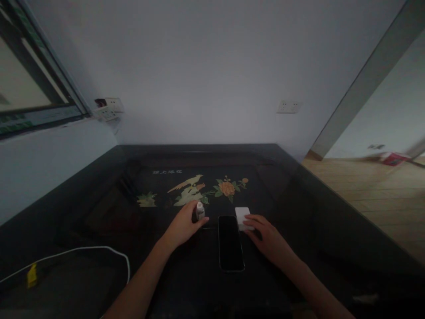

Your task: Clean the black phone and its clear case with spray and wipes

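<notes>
A small clear bottle with a white cap (pixel 200 210) stands upright on the black table, and my left hand (pixel 186 223) has its thumb and fingers around it. My right hand (pixel 267 237) rests its fingers and thumb on a small white box (pixel 242 213), gripping its near right part. Between the two hands lies a smartphone (pixel 230 243) with a dark screen, its top right corner close beside the box. The fingers of my left hand partly hide the bottle's side.
The glossy black table (pixel 192 283) bears a painted bird and flowers (pixel 226 188). A white cable (pixel 83 248) with a yellow tag (pixel 32 275) lies at the left. Sockets (pixel 288 106) sit on the wall behind, and a power strip (pixel 108 113) hangs in the left corner.
</notes>
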`<action>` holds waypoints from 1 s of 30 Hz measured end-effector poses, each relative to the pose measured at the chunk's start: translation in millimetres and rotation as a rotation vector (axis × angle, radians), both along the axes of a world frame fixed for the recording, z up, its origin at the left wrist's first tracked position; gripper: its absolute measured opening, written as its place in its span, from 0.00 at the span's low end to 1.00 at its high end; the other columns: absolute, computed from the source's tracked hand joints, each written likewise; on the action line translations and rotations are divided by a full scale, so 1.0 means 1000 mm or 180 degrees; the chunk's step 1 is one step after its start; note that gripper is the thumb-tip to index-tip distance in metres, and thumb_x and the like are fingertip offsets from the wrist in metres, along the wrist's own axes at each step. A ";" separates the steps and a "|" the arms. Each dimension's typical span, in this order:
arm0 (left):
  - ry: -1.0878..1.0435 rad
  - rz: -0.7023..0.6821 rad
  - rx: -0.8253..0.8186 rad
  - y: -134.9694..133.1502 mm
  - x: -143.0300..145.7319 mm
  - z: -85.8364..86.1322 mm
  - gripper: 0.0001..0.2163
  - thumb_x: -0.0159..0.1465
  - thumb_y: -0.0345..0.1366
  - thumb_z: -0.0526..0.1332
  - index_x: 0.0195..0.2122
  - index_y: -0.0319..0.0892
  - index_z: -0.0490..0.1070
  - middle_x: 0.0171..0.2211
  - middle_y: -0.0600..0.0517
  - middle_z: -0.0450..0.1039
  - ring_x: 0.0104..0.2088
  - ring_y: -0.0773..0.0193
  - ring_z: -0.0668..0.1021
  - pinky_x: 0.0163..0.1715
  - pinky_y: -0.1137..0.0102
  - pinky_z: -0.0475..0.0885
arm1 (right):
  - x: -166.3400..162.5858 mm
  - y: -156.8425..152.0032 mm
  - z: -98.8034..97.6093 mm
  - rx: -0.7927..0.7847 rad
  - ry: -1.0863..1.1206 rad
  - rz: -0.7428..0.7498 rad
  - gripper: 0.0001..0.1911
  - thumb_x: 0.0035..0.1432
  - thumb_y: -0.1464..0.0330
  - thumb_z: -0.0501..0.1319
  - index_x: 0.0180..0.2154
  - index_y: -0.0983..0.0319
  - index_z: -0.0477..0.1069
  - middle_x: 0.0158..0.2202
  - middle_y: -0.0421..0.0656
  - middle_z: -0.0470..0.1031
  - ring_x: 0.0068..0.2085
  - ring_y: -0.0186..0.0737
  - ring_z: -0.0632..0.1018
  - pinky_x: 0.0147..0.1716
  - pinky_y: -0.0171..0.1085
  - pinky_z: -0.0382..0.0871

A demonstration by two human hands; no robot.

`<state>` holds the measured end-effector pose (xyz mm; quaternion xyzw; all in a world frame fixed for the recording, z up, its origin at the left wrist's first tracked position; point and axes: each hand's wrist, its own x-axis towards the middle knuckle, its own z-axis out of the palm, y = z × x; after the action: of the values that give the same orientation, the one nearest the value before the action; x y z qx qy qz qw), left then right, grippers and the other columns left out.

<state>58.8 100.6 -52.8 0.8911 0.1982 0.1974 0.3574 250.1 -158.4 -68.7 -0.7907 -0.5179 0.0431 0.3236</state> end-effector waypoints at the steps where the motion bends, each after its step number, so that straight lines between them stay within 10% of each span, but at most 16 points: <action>1: -0.0019 0.0019 -0.0012 0.001 0.000 -0.002 0.17 0.63 0.44 0.65 0.50 0.43 0.70 0.46 0.47 0.75 0.46 0.54 0.78 0.51 0.55 0.72 | 0.008 0.006 -0.001 -0.0031 0.0036 0.0128 0.13 0.66 0.67 0.60 0.51 0.55 0.77 0.57 0.46 0.74 0.59 0.49 0.75 0.62 0.55 0.68; 10: -0.0393 0.1547 -0.0407 -0.053 -0.034 0.004 0.19 0.63 0.50 0.64 0.46 0.43 0.64 0.44 0.45 0.72 0.44 0.52 0.78 0.47 0.52 0.76 | -0.043 0.001 0.005 0.0688 0.0546 -0.0385 0.17 0.68 0.65 0.56 0.57 0.57 0.71 0.63 0.51 0.68 0.62 0.51 0.72 0.64 0.56 0.66; 13: -0.0376 0.0926 -0.0744 -0.116 -0.029 -0.007 0.24 0.60 0.43 0.67 0.55 0.45 0.62 0.53 0.42 0.71 0.53 0.49 0.77 0.52 0.50 0.75 | -0.072 -0.005 -0.002 0.0885 0.1757 -0.0355 0.23 0.71 0.62 0.53 0.65 0.55 0.60 0.67 0.50 0.65 0.66 0.47 0.69 0.65 0.53 0.66; 17: -0.0367 0.0553 -0.0502 -0.174 0.001 -0.031 0.44 0.56 0.32 0.67 0.70 0.47 0.44 0.72 0.37 0.44 0.72 0.43 0.54 0.67 0.44 0.60 | -0.080 0.005 -0.008 0.1120 0.2650 -0.0391 0.23 0.69 0.60 0.54 0.63 0.55 0.63 0.67 0.48 0.65 0.68 0.48 0.66 0.68 0.53 0.60; 30: -0.0597 0.0929 -0.0413 -0.168 0.013 -0.039 0.42 0.58 0.30 0.65 0.70 0.48 0.44 0.71 0.37 0.45 0.71 0.42 0.56 0.66 0.43 0.60 | -0.081 0.023 0.008 0.0954 0.2478 -0.0013 0.20 0.69 0.60 0.55 0.60 0.53 0.66 0.66 0.45 0.67 0.68 0.46 0.67 0.68 0.52 0.60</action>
<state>71.9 -67.5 -91.9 0.8056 0.3034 0.3162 0.3986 168.9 -135.6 -60.8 -0.6606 -0.3558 0.2623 0.6068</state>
